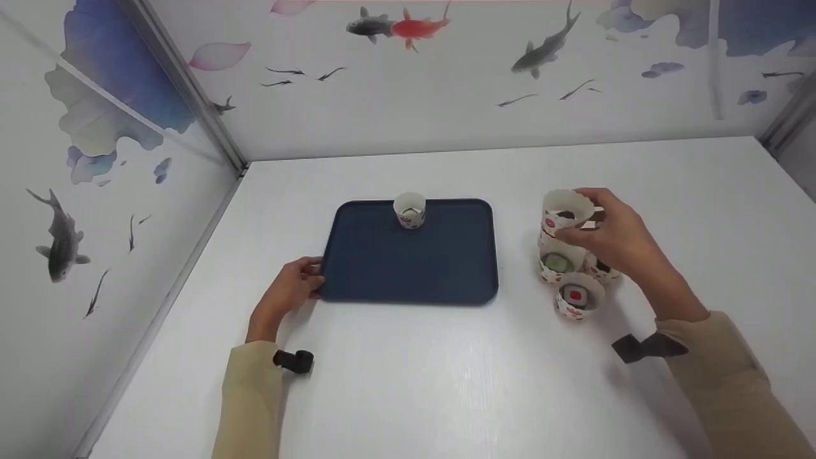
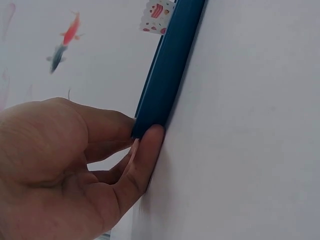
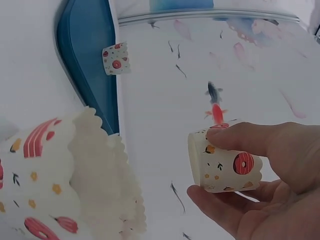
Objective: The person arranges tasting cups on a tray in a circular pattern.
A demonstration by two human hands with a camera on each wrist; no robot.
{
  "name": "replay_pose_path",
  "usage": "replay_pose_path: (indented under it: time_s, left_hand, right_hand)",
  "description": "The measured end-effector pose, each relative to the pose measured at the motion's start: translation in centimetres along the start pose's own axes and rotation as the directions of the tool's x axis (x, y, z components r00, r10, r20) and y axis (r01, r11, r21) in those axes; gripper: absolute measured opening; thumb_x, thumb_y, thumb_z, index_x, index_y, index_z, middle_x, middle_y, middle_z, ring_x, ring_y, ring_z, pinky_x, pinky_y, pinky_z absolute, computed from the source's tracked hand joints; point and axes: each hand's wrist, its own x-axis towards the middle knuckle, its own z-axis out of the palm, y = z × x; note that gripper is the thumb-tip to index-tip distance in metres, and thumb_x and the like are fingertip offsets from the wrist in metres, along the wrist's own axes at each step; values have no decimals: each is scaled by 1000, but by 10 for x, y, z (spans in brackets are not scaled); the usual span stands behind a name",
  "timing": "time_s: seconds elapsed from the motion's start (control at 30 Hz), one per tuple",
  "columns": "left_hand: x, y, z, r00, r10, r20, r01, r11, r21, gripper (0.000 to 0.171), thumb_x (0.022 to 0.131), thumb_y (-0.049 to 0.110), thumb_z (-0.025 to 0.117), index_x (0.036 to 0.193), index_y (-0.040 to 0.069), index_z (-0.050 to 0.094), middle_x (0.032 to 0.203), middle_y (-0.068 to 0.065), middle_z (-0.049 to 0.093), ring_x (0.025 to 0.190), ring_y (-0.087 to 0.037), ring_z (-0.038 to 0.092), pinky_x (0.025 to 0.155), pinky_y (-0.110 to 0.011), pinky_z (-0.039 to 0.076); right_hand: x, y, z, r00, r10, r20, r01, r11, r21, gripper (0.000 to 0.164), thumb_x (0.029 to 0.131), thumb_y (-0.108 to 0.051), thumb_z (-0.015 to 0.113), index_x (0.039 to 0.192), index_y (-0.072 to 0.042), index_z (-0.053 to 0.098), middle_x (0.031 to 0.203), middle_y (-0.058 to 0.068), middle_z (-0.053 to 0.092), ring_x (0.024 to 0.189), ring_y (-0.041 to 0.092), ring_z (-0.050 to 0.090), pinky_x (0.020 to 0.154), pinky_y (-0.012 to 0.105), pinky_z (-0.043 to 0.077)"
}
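My right hand pinches a white paper baking cup between thumb and fingers. That cup has a scalloped rim and pink printed pictures, and something dark lies inside. It is above a cluster of similar cups at the right. One cup there holds a white piece with a red centre, like a sushi roll. Behind it another cup has a green-centred piece. At the left, my left hand grips the near left edge of a dark blue tray. A single cup stands by the tray's far rim.
A white table carries the tray and cups. Behind it rises a white wall printed with fish and petals. A similar panel closes off the left side.
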Motion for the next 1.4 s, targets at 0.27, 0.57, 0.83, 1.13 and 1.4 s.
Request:
replay_pose_path:
  time_s: [0.27,0.57,0.83,1.13,1.4]
  left_hand:
    - [4,1,2,1000,-14,1,14,1000,12,49,103,3,46,151,-2,38,139,-27,52,120,-33,61,95,-36,58]
    - [3,-1,2,1000,-19,-15,19,1000,12,48,103,3,47,150,-1,39,138,-25,53,120,-32,60,94,-35,58]
    - [0,-4,2,1000,-5,-1,5,1000,-25,48,103,3,46,150,-4,38,141,-28,50,122,-35,59,92,-35,58]
    - [1,0,1,1000,-3,-7,3,1000,-15,48,103,2,47,150,-5,38,141,-29,50,121,-35,60,91,-34,59]
    - [3,0,1,999,-27,-22,27,1000,5,48,103,2,47,150,-3,40,139,-28,51,120,-34,61,91,-33,59]
  right_hand:
    - [5,-13,15,1000,-9,2,9,999,-33,77,92,-23,72,154,-9,29,149,22,45,133,46,50,104,64,46]
    - [7,-23,36,994,-108,19,109,989,-101,72,90,-20,74,150,-7,37,121,19,61,98,29,58,78,33,51]
    - [13,-31,59,988,-150,43,152,988,-37,67,89,-15,75,145,-3,41,138,19,56,122,38,60,100,46,46]
    - [28,-42,75,989,-121,85,118,992,35,68,91,-17,73,148,-8,38,144,16,51,126,35,58,99,48,55]
    - [49,-49,97,988,-114,106,110,993,43,68,91,-15,73,148,-6,38,142,17,52,121,32,57,102,48,53]
